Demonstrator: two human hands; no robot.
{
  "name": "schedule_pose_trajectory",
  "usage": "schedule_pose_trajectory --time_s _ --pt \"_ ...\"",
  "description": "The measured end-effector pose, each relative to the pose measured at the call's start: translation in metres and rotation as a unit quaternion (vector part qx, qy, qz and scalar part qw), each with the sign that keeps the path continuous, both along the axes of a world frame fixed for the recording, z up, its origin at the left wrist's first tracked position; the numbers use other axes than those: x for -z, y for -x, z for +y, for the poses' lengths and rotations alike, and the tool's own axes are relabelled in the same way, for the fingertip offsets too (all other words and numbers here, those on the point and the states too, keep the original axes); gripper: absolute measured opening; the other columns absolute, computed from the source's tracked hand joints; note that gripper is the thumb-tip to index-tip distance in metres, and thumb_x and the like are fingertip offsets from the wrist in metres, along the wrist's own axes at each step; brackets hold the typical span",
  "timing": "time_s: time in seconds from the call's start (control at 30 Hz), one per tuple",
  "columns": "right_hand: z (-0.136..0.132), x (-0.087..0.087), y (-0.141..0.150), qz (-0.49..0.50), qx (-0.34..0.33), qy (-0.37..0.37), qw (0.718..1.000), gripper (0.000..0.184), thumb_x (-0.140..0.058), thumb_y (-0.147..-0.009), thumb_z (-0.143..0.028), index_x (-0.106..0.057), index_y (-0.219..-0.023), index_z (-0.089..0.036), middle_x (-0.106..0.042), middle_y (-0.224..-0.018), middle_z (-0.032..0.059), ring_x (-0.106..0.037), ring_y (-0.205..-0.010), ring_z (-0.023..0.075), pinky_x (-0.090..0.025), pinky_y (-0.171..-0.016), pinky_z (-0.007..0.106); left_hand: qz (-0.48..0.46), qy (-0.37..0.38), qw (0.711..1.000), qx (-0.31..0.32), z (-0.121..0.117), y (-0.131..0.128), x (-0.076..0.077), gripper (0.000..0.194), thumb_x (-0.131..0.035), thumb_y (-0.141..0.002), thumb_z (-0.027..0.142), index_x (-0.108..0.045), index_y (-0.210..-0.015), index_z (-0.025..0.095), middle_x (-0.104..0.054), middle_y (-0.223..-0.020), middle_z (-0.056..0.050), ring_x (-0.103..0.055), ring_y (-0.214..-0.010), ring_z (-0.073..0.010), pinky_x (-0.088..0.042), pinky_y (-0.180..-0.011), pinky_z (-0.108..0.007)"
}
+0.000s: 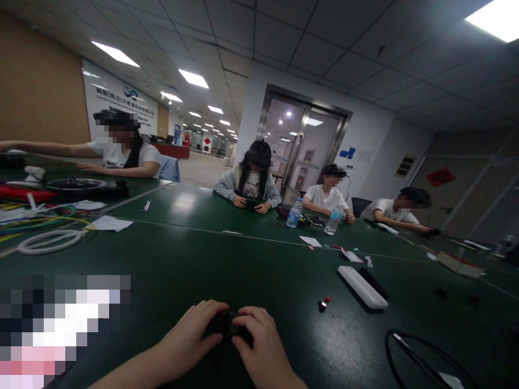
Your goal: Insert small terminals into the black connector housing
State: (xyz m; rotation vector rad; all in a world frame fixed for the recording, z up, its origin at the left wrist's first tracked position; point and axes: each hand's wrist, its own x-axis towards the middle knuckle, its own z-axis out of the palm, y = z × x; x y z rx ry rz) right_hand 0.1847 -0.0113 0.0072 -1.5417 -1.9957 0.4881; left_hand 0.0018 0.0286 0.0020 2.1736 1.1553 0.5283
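Open office hall under a grid ceiling with bright panel lights; wide dark green worktop filling the lower frame. Glass double door at the back, wall sign with a blue logo at far left, lettering too small to read. Blue shape and small notices beside the door, unreadable.

Near the bottom edge, left hand and right hand side by side, thumbs close together. Fingers of both curled and pressed around a small black object held between them just above the worktop; most of it hidden, kind not clear. No marking legible on it.

Just right of the hands, a tiny red-and-black part lying loose. Further right, a long white strip with a black strip alongside it. Black cable loop at lower right. At left, a coil of white tubing, yellow and green wires, sheets of paper.

Across the worktop, four seated people, each with hands on small items. Two clear water bottles standing between them, labels unreadable. Blurred patch at lower left.
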Motion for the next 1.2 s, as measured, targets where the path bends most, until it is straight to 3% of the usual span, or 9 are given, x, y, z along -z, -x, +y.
schedule_pose_trajectory --time_s 0.47,0.73,1.2 --pt "-0.0021 -0.0004 0.0003 0.004 -0.005 -0.015 1.000 0.036 -0.057 -0.067 -0.011 -0.058 -0.098 -0.028 -0.056 -0.105 0.0012 -0.048 -0.102 0.0200 -0.037 -0.087 0.035 0.002 -0.006 1.000 0.001 -0.0001 0.0000 0.0010 0.039 -0.054 -0.074 0.023 -0.048 -0.112 0.026 -0.054 -0.111 -0.001 -0.048 -0.103 -0.0194 -0.036 -0.089 -0.032" --pt "-0.0025 -0.0038 0.0016 -0.012 -0.013 -0.022 1.000 0.029 -0.057 -0.069 -0.010 -0.061 -0.092 -0.027 -0.058 -0.094 0.0012 -0.049 -0.092 0.0191 -0.039 -0.080 0.033 0.000 -0.015 1.000 0.005 0.0010 -0.0013 0.0025 0.039 -0.052 -0.074 0.022 -0.047 -0.112 0.027 -0.054 -0.111 -0.001 -0.048 -0.102 -0.0200 -0.035 -0.089 -0.033" --pt "-0.0024 -0.0046 0.0010 -0.026 -0.027 -0.015 0.999 0.031 -0.052 -0.071 -0.010 -0.059 -0.095 -0.029 -0.058 -0.094 0.0001 -0.049 -0.091 0.0190 -0.039 -0.078 0.034 -0.001 -0.004 1.000 0.006 -0.0016 -0.0004 -0.0017 0.041 -0.053 -0.074 0.026 -0.047 -0.114 0.028 -0.051 -0.115 -0.001 -0.046 -0.105 -0.0209 -0.034 -0.090 -0.034"
